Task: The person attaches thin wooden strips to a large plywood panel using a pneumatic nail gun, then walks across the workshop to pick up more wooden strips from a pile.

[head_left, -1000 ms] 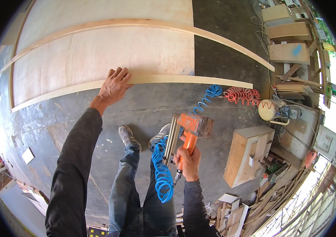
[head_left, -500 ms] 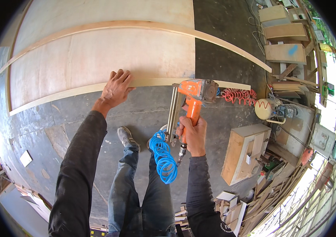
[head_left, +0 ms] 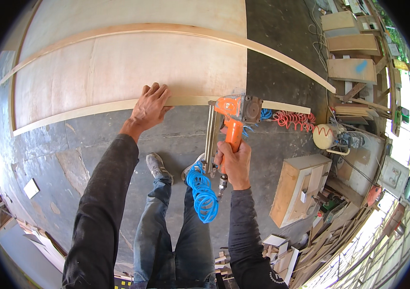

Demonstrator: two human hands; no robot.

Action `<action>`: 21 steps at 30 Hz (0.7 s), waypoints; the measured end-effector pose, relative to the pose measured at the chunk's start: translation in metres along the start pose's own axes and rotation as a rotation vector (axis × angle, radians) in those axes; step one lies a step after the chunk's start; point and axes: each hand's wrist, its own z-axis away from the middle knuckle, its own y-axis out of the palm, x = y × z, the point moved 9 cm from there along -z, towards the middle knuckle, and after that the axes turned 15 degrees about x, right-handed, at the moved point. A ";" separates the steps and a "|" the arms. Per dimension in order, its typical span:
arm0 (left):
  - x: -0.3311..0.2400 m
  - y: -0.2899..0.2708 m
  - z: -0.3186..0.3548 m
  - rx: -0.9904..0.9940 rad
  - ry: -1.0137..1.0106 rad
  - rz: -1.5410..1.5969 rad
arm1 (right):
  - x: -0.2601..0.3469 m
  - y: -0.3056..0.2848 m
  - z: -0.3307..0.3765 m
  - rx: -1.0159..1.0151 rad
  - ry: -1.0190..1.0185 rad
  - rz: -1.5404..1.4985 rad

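Beside the right hand, which grips the orange nail gun handle, the left hand presses flat, fingers spread, on the wooden strip edging the plywood sheet.

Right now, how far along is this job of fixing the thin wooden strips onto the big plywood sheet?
Looks done: the upper curved wooden strip already lies across the large plywood sheet. In hand: the left hand presses the lower wooden strip at the sheet's edge, while the right hand sets the orange pneumatic nail gun beside it. Left: no fasteners are visible, so the nailing along this strip likely remains.
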 end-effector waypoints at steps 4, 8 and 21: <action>0.001 -0.002 0.001 -0.027 0.007 0.022 | 0.003 0.002 0.001 0.008 0.011 0.019; 0.000 -0.002 0.000 -0.020 0.009 0.033 | 0.004 0.002 0.001 0.000 0.019 0.044; -0.005 -0.006 -0.001 -0.047 0.035 0.030 | 0.005 0.010 0.001 0.018 0.031 0.077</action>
